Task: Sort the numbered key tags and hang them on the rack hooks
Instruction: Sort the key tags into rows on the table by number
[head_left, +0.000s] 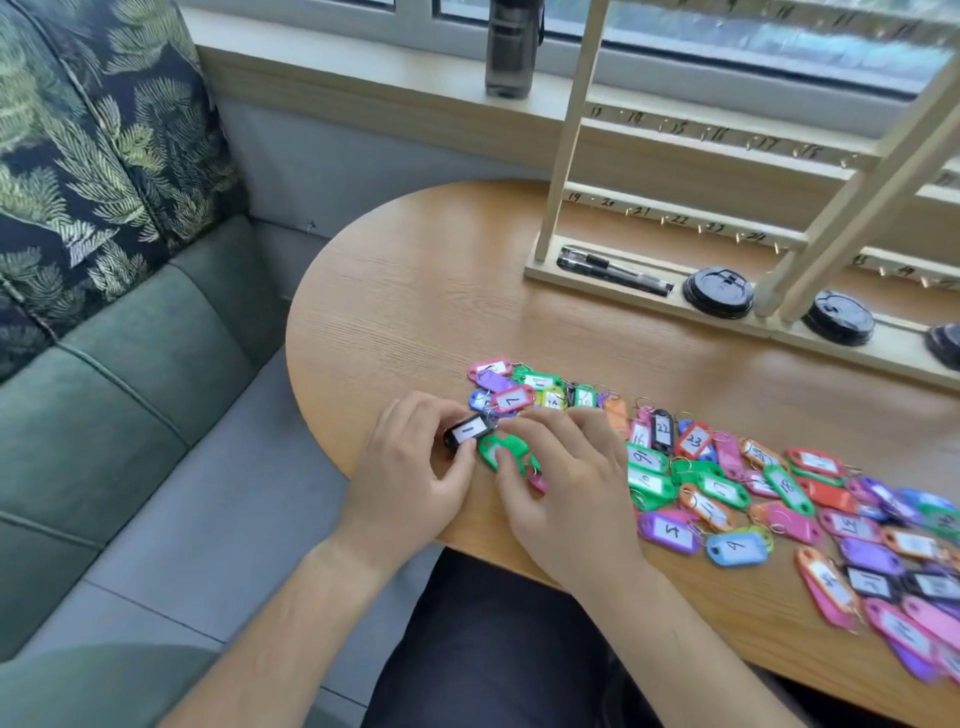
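- Pinching a black tag (464, 434) marked 1 between thumb and fingertips, the left hand (410, 467) is holding it at the near-left edge of the table (415, 291) (head view, the only one).
- The right hand (566, 483) is curling over a green tag (501, 453), thumb lying on it and forefinger bending toward the black tag's ring. Whether it is lifting the green one I cannot tell.
- The other tags (727, 493) are lying in a loose, overlapping spread from the hands off to the right; none is showing on the rack (571, 156) yet.
- They are looking like light, stiff plastic with a paper label and a thin wire ring. They are probably sliding easily on the smooth top and snagging one another by the rings, so taking one by its flat body and leaving the ring free is seeming the sound hold.
- The hooks (664, 222) are sticking out small beside handwritten numbers on the rungs, so each ring is likely needing careful aiming.
- The table is showing smooth wood grain, rounded at the left. A pen (613, 270) and black lids (718, 292) are sitting on the rack's base.
- A green sofa (104, 389) is standing to the left, and a dark bottle (511, 47) on the window sill behind.
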